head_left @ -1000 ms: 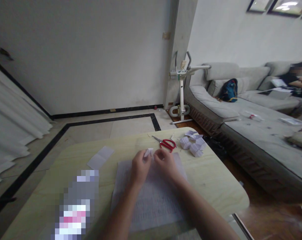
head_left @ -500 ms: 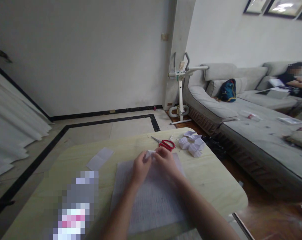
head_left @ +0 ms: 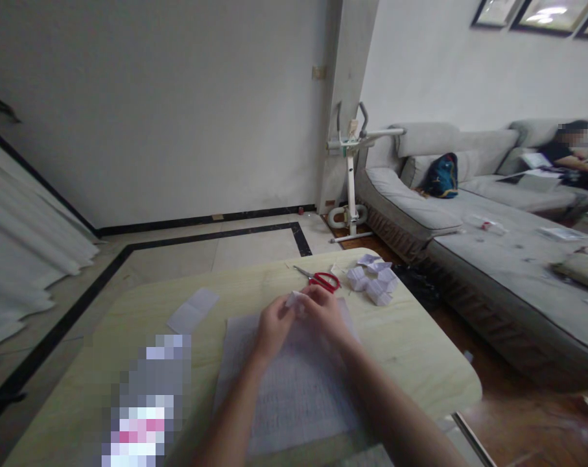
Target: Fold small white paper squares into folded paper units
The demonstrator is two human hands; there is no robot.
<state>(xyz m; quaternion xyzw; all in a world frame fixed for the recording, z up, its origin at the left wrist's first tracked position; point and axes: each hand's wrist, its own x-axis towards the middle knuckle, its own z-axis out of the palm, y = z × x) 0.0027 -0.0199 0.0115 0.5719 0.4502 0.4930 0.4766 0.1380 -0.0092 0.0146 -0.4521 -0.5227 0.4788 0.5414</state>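
Observation:
A small folded piece of white paper [head_left: 294, 299] is pinched between my two hands above the table. My left hand [head_left: 274, 324] grips its left side with closed fingers. From the right, my right hand [head_left: 321, 310] has its thumb and fingers closed on the same piece, hiding part of it. Beneath both hands lies a large sheet of paper [head_left: 284, 402] with faint lines of writing. Just beyond my right hand rest red-handled scissors [head_left: 325, 280], blades pointing left. Several folded paper pieces [head_left: 378, 288] sit in a group to the right of the scissors.
A creased paper strip [head_left: 192, 311] lies on the wooden table [head_left: 420, 370] at left, near a pixelated object [head_left: 145, 402]. Beyond the table's right edge stands a grey sofa [head_left: 507, 259] with a backpack [head_left: 442, 175]. A person [head_left: 566, 152] sits at far right. Exercise equipment [head_left: 351, 181] stands behind.
The small paper piece has shifted slightly in my fingers, and my right fingers have moved a little over it. The surroundings look the same apart from a slight camera shift.

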